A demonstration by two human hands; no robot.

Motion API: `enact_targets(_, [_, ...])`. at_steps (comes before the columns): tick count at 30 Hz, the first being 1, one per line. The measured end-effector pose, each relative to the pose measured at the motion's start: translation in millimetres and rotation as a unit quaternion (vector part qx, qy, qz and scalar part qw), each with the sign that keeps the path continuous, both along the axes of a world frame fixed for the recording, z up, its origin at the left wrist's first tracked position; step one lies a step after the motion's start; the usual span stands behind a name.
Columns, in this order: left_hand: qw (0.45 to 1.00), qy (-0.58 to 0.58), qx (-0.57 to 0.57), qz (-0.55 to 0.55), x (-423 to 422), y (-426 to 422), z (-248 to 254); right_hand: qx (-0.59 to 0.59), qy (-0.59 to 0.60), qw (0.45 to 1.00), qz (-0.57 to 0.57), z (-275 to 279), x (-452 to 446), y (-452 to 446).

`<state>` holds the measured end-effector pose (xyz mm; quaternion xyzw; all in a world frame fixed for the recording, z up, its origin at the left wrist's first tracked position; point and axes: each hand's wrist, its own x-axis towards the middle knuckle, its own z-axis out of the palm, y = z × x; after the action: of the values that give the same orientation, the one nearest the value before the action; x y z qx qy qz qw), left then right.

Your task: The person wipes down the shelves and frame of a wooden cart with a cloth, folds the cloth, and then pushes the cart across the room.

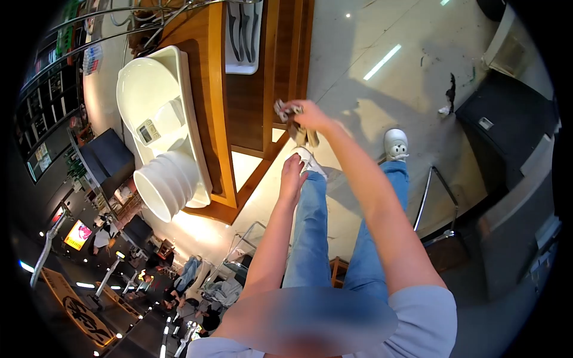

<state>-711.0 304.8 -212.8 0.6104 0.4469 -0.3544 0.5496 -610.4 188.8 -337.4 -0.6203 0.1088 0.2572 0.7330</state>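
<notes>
My right hand (307, 114) is closed around a crumpled brown-and-grey cloth (305, 135), part of which hangs below the fingers. It is beside the edge of the pulled-out wooden drawer (253, 119). My left hand (291, 174) is lower, in front of my white shoe, with its fingers loosely apart and nothing visible in them. Inside the drawer lies a white cutlery tray (243, 68) holding several dark-handled utensils (244, 33).
On the wooden cabinet top, a white tray (197, 137) carries a large white bowl (146, 89), a small digital device (148, 132) and stacked white bowls (164, 185). Metal-legged chairs (427, 197) stand on the tiled floor to the right. People sit farther back at lower left.
</notes>
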Motion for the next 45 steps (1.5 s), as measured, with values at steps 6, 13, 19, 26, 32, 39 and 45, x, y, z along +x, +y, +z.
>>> enact_targets(6, [0.996, 0.028, -0.060, 0.055, -1, -23, 43, 0.125, 0.108, 0.980, -0.112, 100, -82, -48])
enact_targets(13, [0.922, -0.016, -0.386, 0.014, 6, -50, 162, 0.314, 0.274, 0.888, -0.194, 286, -104, -111])
enact_targets(19, [0.930, -0.113, -0.331, -0.110, 24, -62, 258, 0.169, 0.152, 0.964, -0.140, 367, -96, -122])
enact_targets(26, [0.919, -0.199, -0.333, -0.066, 30, -55, 317, -0.304, -0.272, 0.909, -0.088, 468, -103, -105])
enact_targets(32, [0.915, -0.169, -0.349, -0.110, 39, -69, 354, -0.427, -0.356, 0.827, -0.081, 466, -103, -89])
enact_targets(39, [0.900, -0.364, -0.241, 0.002, 61, -62, 332, -0.490, -0.397, 0.774, 0.053, 479, -110, -94])
enact_targets(45, [0.774, -0.617, -0.064, -0.126, 69, -60, 337, -0.513, -0.247, 0.794, 0.211, 501, -99, -87])
